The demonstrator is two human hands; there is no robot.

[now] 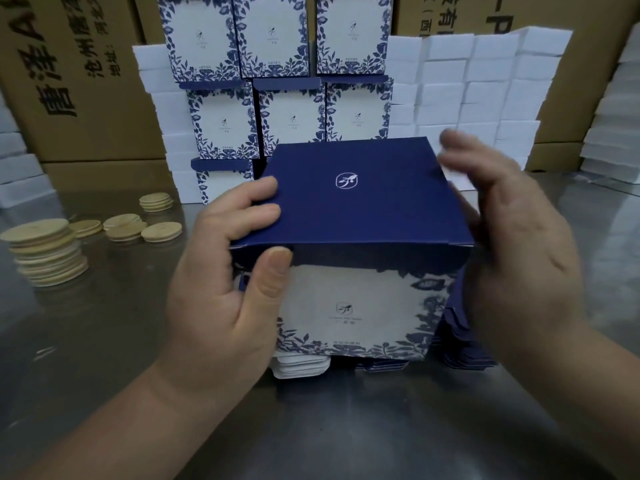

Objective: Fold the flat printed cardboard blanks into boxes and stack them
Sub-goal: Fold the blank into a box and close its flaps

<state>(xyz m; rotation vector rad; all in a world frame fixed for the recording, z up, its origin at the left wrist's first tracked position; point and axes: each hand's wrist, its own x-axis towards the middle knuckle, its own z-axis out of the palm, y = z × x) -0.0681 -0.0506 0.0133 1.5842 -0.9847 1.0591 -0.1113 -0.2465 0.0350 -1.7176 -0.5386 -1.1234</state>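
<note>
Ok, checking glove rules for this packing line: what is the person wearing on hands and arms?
Nothing that shows. The left hand and right hand are bare: no gloves or rings visible. The left forearm and right forearm are bare to the frame's edge, no sleeve, watch or bracelet. The left thumbnail is short, unpainted.

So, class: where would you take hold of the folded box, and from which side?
Probably the box at its upper left corner, from the left: the left hand grips there, fingers over the navy lid, thumb on the printed front, along the stiff fold.
</note>
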